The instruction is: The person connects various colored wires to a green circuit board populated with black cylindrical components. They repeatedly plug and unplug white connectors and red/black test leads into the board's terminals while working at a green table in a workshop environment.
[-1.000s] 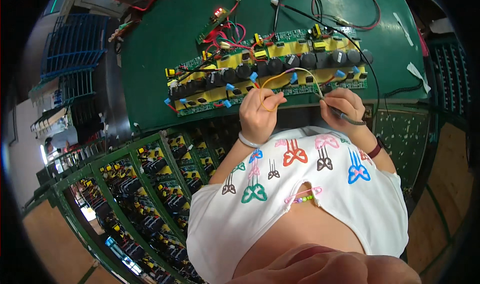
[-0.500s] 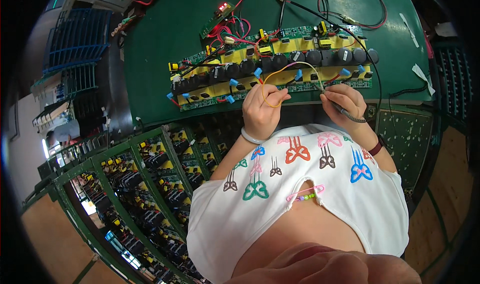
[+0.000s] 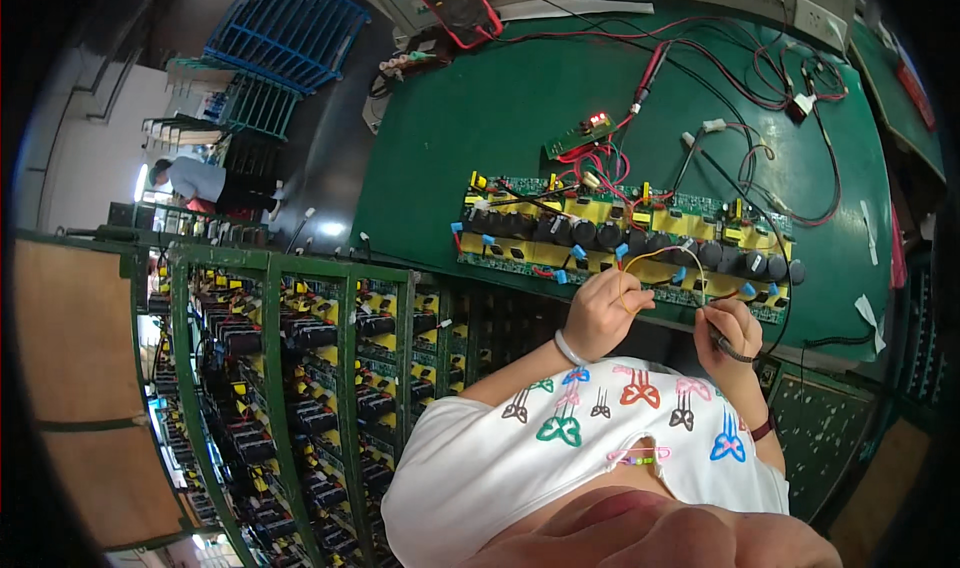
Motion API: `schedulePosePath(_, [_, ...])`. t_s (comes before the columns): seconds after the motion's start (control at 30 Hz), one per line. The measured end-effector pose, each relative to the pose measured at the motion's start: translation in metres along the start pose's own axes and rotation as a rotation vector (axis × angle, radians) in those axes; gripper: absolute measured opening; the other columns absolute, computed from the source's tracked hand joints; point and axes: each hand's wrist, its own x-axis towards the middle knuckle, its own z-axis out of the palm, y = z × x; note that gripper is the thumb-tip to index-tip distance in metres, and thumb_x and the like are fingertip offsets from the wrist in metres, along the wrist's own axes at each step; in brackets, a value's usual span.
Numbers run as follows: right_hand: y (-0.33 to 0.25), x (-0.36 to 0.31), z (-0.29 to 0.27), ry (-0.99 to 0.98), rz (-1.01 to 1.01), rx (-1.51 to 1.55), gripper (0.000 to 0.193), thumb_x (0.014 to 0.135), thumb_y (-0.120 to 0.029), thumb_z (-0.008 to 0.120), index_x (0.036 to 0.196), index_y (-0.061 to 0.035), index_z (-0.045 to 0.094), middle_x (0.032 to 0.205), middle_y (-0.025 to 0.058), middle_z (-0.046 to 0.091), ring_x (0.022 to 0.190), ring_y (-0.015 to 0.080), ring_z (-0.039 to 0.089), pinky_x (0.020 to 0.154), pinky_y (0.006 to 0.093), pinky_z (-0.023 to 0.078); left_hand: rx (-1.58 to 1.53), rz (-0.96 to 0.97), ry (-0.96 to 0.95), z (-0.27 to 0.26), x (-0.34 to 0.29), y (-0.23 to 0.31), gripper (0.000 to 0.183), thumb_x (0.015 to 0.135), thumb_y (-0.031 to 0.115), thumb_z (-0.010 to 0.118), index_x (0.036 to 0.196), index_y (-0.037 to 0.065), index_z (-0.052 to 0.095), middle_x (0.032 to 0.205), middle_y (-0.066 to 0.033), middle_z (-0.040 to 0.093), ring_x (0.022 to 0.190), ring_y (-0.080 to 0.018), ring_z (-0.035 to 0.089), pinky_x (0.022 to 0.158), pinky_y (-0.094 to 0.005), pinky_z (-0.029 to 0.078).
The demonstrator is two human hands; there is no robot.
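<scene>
1. Nearest me, at centre right of the frame, the right hand (image 3: pixel 730 330) has its fingers closed around a slim dark handle (image 3: pixel 719 340) with a grey ribbed cord (image 3: pixel 738 355). A loosened grip could drop its tip onto the board.
2. To its left, the left hand (image 3: pixel 600 313) has its fingers pinched on the thin yellow wire (image 3: pixel 648 254); I cannot tell how firmly.
3. That wire arches between both hands over the board's near edge. Pulling them apart could strain it; its slack could snag on a blue-capped lead (image 3: pixel 622 251).
4. Behind, I see the long green circuit board with yellow strips and black cylinders (image 3: pixel 540 252) on the dark green surface (image 3: pixel 450 148). If powered, a stray metal end could short neighbouring contacts.
5. A thin black cable (image 3: pixel 742 185) crosses its right end; a catching sleeve or arm could drag it.
6. Farther up, red wires tangle by the small green board with glowing red lights (image 3: pixel 580 136); tugging one could shift it.
</scene>
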Motion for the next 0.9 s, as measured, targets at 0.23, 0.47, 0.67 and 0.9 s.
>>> schedulePosePath(0.23, [-0.001, 0.01, -0.004, -0.055, 0.022, 0.051, 0.017, 0.075, 0.008, 0.073, 0.085, -0.0018, 0.064, 0.079, 0.0129, 0.063, 0.064, 0.0291, 0.063, 0.055, 0.0352, 0.049, 0.021, -0.001, -0.005, 0.0, -0.001, 0.001, 0.031, 0.068, -0.004, 0.08, 0.095, 0.006, 0.068, 0.082, -0.0074, 0.062, 0.073, -0.0274, 0.063, 0.064, -0.0376, 0.051])
schedulePosePath(0.47, [0.004, 0.064, -0.025, 0.039, 0.07, 0.047, 0.015, 0.08, 0.005, 0.076, 0.087, -0.0012, 0.064, 0.082, 0.0113, 0.066, 0.069, 0.0243, 0.065, 0.06, 0.0322, 0.052, 0.022, 0.006, -0.011, 0.001, 0.0, 0.0, 0.033, 0.065, -0.004, 0.082, 0.094, 0.006, 0.068, 0.082, -0.0078, 0.062, 0.072, -0.0275, 0.063, 0.063, -0.0377, 0.05])
schedulePosePath(0.67, [0.036, 0.098, -0.007, 0.013, 0.455, 0.274, 0.017, 0.091, -0.006, 0.072, 0.101, 0.0001, 0.06, 0.084, 0.0054, 0.068, 0.073, 0.0099, 0.066, 0.066, 0.0256, 0.051, 0.033, 0.03, -0.007, 0.002, 0.002, 0.0, 0.033, 0.065, -0.004, 0.083, 0.093, 0.006, 0.07, 0.086, -0.0075, 0.062, 0.074, -0.028, 0.062, 0.065, -0.0384, 0.049])
schedulePosePath(0.9, [0.046, 0.113, 0.005, -0.033, 0.539, 0.181, 0.017, 0.089, -0.008, 0.073, 0.096, 0.0, 0.06, 0.077, 0.0081, 0.069, 0.068, 0.0145, 0.066, 0.063, 0.0282, 0.051, -0.02, 0.009, -0.05, 0.001, 0.001, -0.005, 0.03, 0.065, -0.005, 0.083, 0.091, 0.004, 0.071, 0.082, -0.0083, 0.062, 0.071, -0.0276, 0.061, 0.062, -0.0368, 0.049])
